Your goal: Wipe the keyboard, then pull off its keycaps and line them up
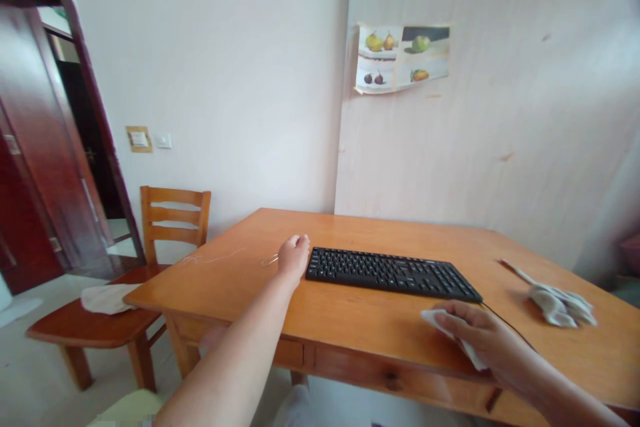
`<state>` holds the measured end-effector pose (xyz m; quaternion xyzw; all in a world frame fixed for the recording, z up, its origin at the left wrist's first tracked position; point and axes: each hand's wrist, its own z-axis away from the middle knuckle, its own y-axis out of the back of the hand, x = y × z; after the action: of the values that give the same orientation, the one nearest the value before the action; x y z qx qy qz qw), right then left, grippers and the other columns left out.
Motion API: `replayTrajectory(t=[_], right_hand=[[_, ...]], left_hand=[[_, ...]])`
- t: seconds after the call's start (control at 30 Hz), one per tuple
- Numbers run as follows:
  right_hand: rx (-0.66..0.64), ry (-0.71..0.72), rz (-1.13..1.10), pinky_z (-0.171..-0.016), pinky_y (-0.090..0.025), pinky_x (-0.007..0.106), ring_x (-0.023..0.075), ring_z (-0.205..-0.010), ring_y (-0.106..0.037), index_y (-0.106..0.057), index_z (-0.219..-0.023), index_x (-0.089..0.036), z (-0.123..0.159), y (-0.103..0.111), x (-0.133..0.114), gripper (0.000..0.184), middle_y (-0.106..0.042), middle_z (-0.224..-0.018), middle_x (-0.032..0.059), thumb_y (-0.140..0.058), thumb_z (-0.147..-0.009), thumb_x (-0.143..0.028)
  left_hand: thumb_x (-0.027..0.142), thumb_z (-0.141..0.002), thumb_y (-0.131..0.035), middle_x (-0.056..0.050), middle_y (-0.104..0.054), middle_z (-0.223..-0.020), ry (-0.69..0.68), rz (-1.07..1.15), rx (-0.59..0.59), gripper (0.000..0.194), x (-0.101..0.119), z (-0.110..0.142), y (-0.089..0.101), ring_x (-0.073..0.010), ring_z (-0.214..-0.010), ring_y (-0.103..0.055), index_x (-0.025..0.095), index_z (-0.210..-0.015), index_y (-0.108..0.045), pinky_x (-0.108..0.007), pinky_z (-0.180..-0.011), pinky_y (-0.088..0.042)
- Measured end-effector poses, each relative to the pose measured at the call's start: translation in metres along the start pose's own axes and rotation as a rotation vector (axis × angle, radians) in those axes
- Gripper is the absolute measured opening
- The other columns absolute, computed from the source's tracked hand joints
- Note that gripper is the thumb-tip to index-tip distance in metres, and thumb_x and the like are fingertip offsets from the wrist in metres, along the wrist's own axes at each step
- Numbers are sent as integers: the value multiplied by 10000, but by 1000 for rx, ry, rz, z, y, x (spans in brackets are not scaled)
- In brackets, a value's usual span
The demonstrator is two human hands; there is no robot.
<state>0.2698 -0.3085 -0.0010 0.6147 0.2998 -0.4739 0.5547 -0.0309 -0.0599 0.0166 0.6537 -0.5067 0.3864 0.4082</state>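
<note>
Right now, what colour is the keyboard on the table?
The keyboard is black, with small light markings on its keys; the head view shows it best.

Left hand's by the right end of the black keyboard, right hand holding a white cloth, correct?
No: the head view shows the left hand by the left end of the black keyboard; the right hand does hold a white cloth.

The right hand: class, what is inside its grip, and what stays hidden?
The right hand holds a white cloth or wipe, its edges showing past the hand. The hand covers the middle, so anything else inside cannot be seen.
</note>
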Motion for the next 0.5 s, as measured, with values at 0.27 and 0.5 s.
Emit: replayTrajectory(t=[0.27,0.5], right_hand=[[-53,60,138,-405,-282,198,83,-463,-379,-676,-903,-204,-25,-7,-43,414,-423,-561,-50,-605,-776,-592],[-132,162,243,-396,-338,207,99,-428,-458,-684,-913,-210,-68,-33,-83,368,-481,-528,-41,-605,-798,-551]], left_hand=[[597,-824,-460,-108,-691,-801,81,152,-22,487,-24,-15,-14,-192,-736,-659,138,-826,-624,-289,-658,-505],[664,-840,-421,-119,-711,-817,46,101,-46,557,-46,-18,-20,-230,-773,-682,155,-834,-647,-335,-718,-516]])
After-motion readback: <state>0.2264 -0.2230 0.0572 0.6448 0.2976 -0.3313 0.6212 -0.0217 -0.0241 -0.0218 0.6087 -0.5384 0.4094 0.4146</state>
